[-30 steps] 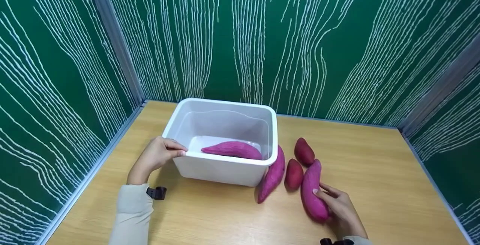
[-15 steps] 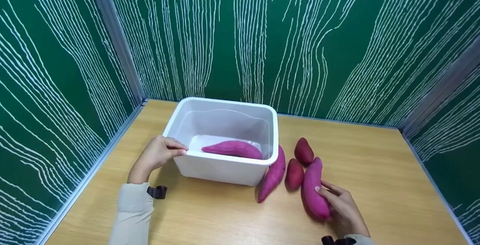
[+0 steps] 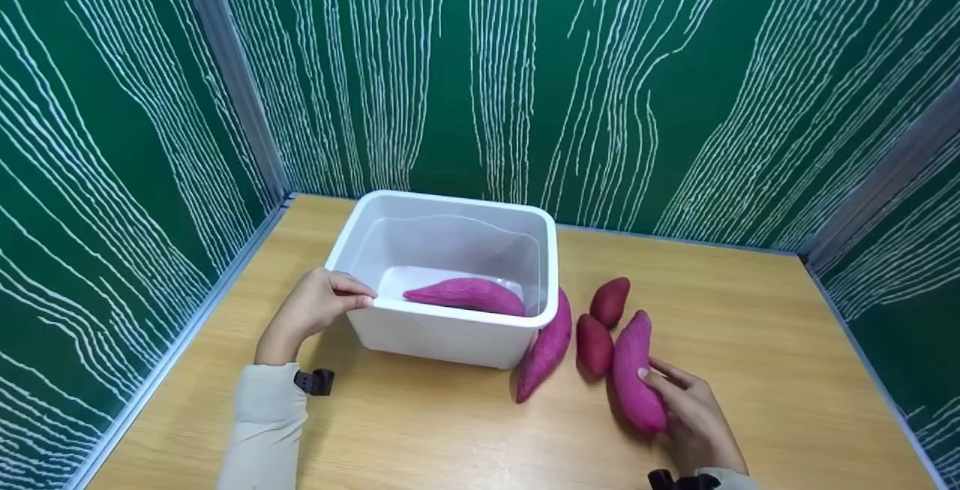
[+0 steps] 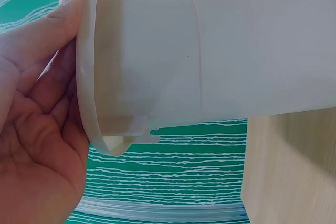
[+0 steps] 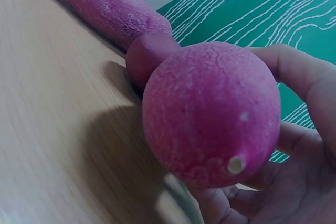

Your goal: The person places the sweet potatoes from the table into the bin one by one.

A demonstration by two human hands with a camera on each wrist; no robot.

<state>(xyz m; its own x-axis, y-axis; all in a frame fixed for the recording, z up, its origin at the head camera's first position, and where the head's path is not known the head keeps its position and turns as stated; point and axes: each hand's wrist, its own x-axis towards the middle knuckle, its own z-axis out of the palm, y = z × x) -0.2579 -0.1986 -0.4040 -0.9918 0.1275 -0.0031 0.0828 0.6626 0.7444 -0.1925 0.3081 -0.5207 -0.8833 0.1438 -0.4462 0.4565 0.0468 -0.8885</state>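
Observation:
My left hand (image 3: 319,310) grips the near left corner of a white plastic bin (image 3: 442,336), its fingers and thumb at the rim. Inside the bin lies one long pink-purple sweet potato (image 3: 472,295). My right hand (image 3: 694,411) holds another long sweet potato (image 3: 636,377), thumb on top and fingers along its right side. In the right wrist view this sweet potato (image 5: 210,114) points its blunt end at the camera, its shadow on the wood beside it. Left of it lie two small, darker red sweet potatoes, a nearer one (image 3: 594,347) and a farther one (image 3: 610,301).
A third long sweet potato (image 3: 546,351) lies against the bin's right side. The wooden table (image 3: 795,355) is enclosed by green panels (image 3: 480,100) with white wavy lines, joined by grey metal posts (image 3: 240,85) at the corners.
The sweet potato in my right hand has shifted slightly right and away from me. The two small ones have turned, the nearer one sliding a little right. My left hand stays on the rim.

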